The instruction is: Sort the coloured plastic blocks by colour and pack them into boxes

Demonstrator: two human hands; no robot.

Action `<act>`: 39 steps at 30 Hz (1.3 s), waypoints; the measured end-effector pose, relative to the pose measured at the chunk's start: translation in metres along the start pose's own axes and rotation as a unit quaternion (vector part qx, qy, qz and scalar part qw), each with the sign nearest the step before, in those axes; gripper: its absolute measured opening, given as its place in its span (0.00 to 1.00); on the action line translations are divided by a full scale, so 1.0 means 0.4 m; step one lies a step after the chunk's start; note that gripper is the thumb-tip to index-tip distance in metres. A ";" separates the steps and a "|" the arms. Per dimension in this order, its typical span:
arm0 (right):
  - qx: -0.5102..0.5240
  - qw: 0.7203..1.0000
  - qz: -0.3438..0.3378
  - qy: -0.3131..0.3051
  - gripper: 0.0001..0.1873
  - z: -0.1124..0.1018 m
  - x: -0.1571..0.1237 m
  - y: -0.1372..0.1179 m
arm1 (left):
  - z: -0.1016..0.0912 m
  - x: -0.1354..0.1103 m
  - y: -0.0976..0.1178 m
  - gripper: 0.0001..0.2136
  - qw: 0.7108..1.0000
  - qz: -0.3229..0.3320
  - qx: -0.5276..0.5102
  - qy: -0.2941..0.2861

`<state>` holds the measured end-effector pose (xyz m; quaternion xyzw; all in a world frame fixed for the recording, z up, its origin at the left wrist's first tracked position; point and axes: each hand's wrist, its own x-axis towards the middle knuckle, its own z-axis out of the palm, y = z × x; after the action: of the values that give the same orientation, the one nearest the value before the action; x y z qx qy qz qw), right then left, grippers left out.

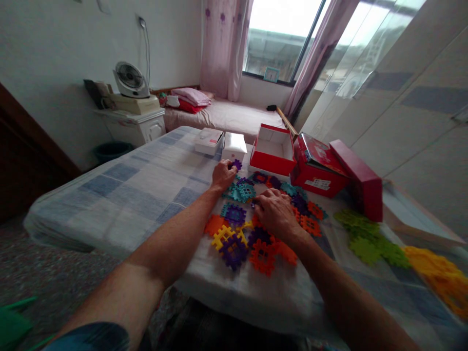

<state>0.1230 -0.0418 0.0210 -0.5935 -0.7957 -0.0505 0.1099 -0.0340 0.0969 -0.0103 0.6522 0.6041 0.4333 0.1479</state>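
Note:
Flat plastic interlocking tiles in purple, teal, orange and yellow lie in a loose pile point(248, 229) on a checked bed sheet. My left hand point(223, 174) reaches to the far side of the pile, fingers closed on a purple tile point(237, 164). My right hand point(275, 210) rests palm down on the middle of the pile, fingers curled over orange and purple tiles. A teal tile cluster point(241, 191) sits between the two hands.
Open red boxes point(272, 151) and a red lid point(360, 183) stand beyond the pile, with two white boxes point(234, 145) to their left. Green tiles point(369, 239) and yellow tiles point(438, 273) lie heaped at the right. A fan point(129, 80) stands on a cabinet.

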 end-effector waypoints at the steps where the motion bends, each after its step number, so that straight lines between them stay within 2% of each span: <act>1: -0.009 1.000 0.009 0.000 0.11 0.008 0.005 -0.005 | -0.001 0.000 0.000 0.11 1.000 0.001 0.002 -0.001; 7: 0.014 0.998 0.051 0.014 0.18 0.060 0.030 0.001 | 0.000 -0.001 0.002 0.11 1.000 0.001 0.004 -0.002; 11: 0.072 0.996 0.046 0.022 0.17 0.070 0.041 0.014 | 0.002 -0.002 0.002 0.11 1.000 -0.003 0.006 0.002; 17: 0.097 0.988 0.062 0.107 0.17 0.061 0.039 0.033 | 0.003 -0.003 0.003 0.11 1.000 -0.001 0.008 0.004; 22: 0.218 0.962 0.101 0.129 0.15 0.018 0.029 0.068 | 0.001 -0.002 0.006 0.11 1.000 -0.008 0.005 0.002; 23: 0.245 0.956 0.103 0.122 0.14 0.003 0.024 0.072 | 0.001 -0.002 0.006 0.11 1.000 -0.009 0.004 0.002; 25: 0.300 0.949 0.075 0.062 0.10 -0.033 0.010 0.072 | 0.003 0.000 0.005 0.12 1.000 -0.011 0.001 0.004; 28: 0.344 0.934 -0.027 -0.088 0.07 -0.074 -0.022 0.048 | 0.008 0.004 0.001 0.13 1.000 -0.010 -0.003 0.006; 30: 0.320 0.931 -0.092 -0.151 0.06 -0.078 -0.043 0.027 | 0.011 0.006 -0.003 0.13 1.000 -0.007 -0.005 0.009; 32: 0.266 0.940 -0.142 -0.161 0.05 -0.063 -0.055 0.009 | 0.013 0.007 -0.005 0.12 1.000 -0.005 -0.007 0.011; 34: 0.209 0.955 -0.159 -0.142 0.05 -0.039 -0.059 0.000 | 0.013 0.007 -0.005 0.12 1.000 -0.006 -0.008 0.012; 39: 0.136 0.979 -0.114 -0.102 0.09 -0.003 -0.052 -0.015 | 0.008 0.003 0.002 0.12 1.000 -0.006 -0.004 0.012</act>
<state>0.1233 -0.0633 0.0176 -0.4807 -0.8644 0.1065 0.1014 -0.0311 0.0989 -0.0112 0.6428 0.6077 0.4430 0.1457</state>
